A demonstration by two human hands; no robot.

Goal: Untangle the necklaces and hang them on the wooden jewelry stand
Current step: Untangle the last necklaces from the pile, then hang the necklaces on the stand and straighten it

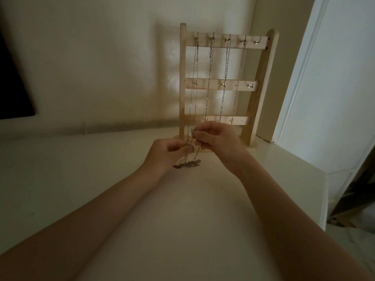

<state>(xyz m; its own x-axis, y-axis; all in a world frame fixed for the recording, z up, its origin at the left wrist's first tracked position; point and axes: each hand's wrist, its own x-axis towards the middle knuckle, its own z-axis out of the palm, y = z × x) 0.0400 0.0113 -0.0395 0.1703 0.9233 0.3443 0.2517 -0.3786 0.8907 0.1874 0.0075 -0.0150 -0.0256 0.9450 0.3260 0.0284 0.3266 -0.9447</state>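
Note:
A wooden jewelry stand (261, 78) with three crossbars of small hooks stands at the back of the table against the wall. Several thin necklaces (225, 78) hang from the hooks of its top bar; the rightmost top hook is bare. In front of the stand's base, my left hand (164, 154) and my right hand (217, 138) both pinch a fine chain (190, 136) between fingertips. The lower part of this chain droops onto the table in a small bunched heap (187, 164) under my left hand. Its thin upper strands are hard to follow in the dim light.
The pale table (101, 179) ends at an edge on the right, with a drop to the floor. A white door frame (304, 78) rises right of the stand. A dark panel (12, 88) leans at the far left against the wall.

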